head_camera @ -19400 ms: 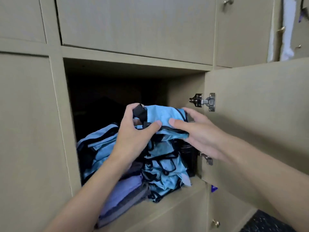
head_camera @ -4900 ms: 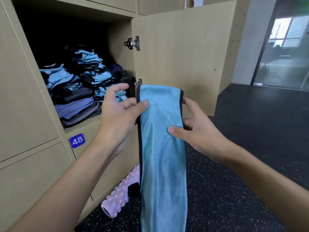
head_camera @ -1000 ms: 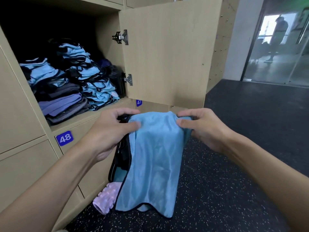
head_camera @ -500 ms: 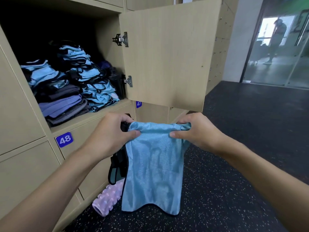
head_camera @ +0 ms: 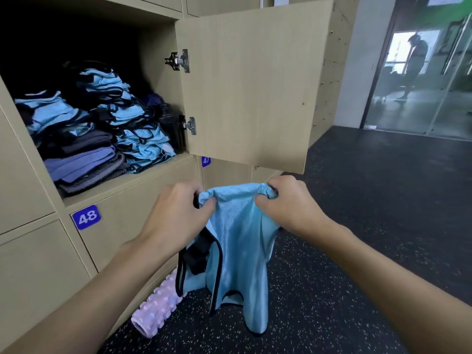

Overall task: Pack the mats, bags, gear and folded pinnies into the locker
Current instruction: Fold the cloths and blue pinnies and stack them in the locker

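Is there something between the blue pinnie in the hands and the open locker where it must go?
Nothing visible blocks the blue pinnie. The door is swung open to the right. Folded pinnies fill the lower part of the locker, with dark space above them.

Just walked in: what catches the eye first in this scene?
The light blue pinny hangs front and centre, its top edge gripped by the left hand and right hand. Up left, the open locker holds stacks of folded pinnies. A knobbly pink foam roller lies on the floor below.
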The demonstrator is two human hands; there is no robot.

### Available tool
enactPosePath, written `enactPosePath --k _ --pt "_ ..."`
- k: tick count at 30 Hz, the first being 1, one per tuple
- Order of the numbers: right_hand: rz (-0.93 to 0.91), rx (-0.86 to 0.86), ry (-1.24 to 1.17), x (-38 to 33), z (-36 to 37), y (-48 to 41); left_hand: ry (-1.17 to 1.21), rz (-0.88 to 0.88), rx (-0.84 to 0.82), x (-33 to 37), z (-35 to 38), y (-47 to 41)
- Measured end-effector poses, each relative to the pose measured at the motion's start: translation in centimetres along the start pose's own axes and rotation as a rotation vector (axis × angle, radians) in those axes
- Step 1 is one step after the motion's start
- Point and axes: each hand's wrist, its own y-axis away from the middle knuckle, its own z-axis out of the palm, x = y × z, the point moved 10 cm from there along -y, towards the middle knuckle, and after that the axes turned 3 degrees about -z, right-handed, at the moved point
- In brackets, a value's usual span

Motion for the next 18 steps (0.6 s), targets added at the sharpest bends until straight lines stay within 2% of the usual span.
enactPosePath --k 2,4,7,11,13,16,18 --pt "0.104 -0.032 -0.171 0.5 0.6 0.2 0.092 -0.055 -0.003 0.0 0.5 0.1" --pt "0.204 -0.119 -0.465 0.6 2.3 0.8 0.159 -0.106 0.008 -0.2 0.9 0.0" --pt "0.224 -0.258 -0.752 -0.7 4.4 1.3 0.283 -0.182 -0.011 -0.9 1.9 -0.2" --pt "0.138 -0.443 -0.878 -2.6 5.6 1.8 0.651 -0.243 -0.178 -0.1 3.4 0.1" --pt "0.087 -0.531 -0.901 -3.2 5.7 2.3 0.709 -0.252 -0.249 0.2 3.5 0.3" --pt "0.105 -0.51 -1.032 -3.1 5.2 2.3 0.794 -0.313 -0.238 -0.7 2.9 0.2" --pt "0.077 -0.367 -0.972 -2.7 4.2 1.7 0.863 -0.355 -0.224 -1.0 2.5 0.1"
